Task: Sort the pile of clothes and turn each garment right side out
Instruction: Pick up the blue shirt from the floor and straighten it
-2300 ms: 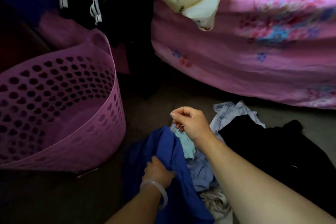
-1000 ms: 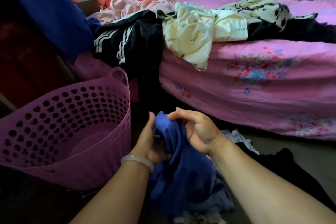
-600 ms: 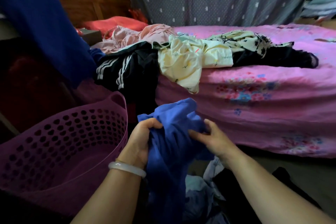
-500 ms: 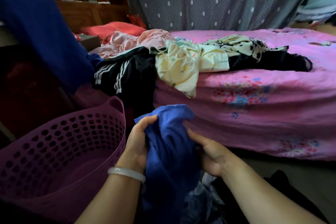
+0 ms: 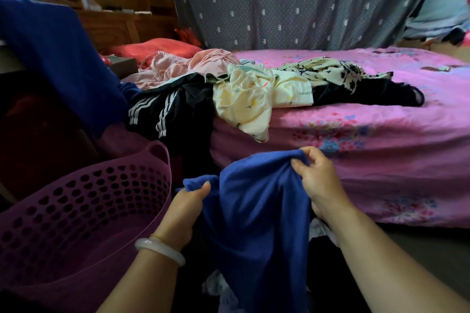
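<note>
Left hand and right hand each pinch the top edge of the soft royal-blue knit garment, which hangs before the pink floral bed's near edge. Seams are unclear, so it is perhaps inside out, and uneven pulling could twist it.

Both bare forearms reach forward. The left grip pinches the blue garment under its thumb; the right grip, held higher, curls its fingers over the garment's top edge.
</note>
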Motion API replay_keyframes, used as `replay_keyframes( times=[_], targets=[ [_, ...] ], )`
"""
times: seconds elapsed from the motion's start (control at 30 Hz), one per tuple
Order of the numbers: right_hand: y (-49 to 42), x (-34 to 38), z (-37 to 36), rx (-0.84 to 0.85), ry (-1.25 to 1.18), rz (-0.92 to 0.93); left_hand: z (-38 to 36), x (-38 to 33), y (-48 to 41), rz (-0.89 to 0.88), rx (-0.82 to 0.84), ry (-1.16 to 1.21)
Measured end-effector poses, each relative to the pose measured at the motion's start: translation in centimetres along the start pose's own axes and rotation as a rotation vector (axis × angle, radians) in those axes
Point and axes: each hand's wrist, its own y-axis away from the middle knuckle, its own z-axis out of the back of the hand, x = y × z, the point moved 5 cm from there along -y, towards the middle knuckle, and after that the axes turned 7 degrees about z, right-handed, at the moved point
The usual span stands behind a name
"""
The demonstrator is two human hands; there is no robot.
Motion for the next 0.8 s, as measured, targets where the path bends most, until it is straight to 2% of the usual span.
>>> replay_keyframes(
  times=[0.1, 0.2, 0.23, 0.33, 0.37, 0.43, 0.57, 0.63, 0.7, 0.77, 0.8],
  targets=[
    [-0.5, 1.0, -0.1, 0.021, -0.220, -0.084, -0.6, 0.4, -0.3, -0.069, -0.005, -0.355],
    [-0.7, 2.0, -0.5, 0.056, -0.436, -0.139, -1.7, 0.7, -0.4, -0.126, 0.044, -0.534],
    [-0.7, 2.1, -0.6, 0.054, -0.485, -0.150, -1.8, 0.7, -0.5, -0.153, 0.008, -0.663],
    [-0.6, 2.2, -0.8, 0.039, -0.578, -0.191, -2.2, 0.1, 0.2, -0.193, -0.149, -1.312],
    [-0.6, 2.3, -0.9, 0.043, -0.605, -0.199, -2.3, -0.1, 0.7, -0.208, -0.153, -1.409],
    [-0.7, 2.9, -1.3, 0.073, -0.663, -0.195, -2.8, -0.3, 0.8, -0.276, -0.088, -1.394],
    [-0.4, 4.7, -2.6, 0.155, -0.766, -0.181, -5.4, 1.2, 0.6, -0.397, 0.345, -0.986],
    [0.0, 5.2, -3.4, 0.205, -0.804, -0.210, -6.8, 3.5, 0.9, -0.339, 0.498, -0.923],
    [0.2, 5.3, -3.9, 0.237, -0.821, -0.261, -7.6, 6.0, 1.6, -0.221, 0.538, -0.891],
    [-0.1, 4.9, -3.6, 0.217, -0.838, -0.303, -8.2, 6.9, 1.8, -0.194, 0.471, -0.799],
    [-0.3, 4.2, -3.2, 0.198, -0.856, -0.328, -8.4, 6.4, 2.1, -0.196, 0.427, -0.682]
  ],
)
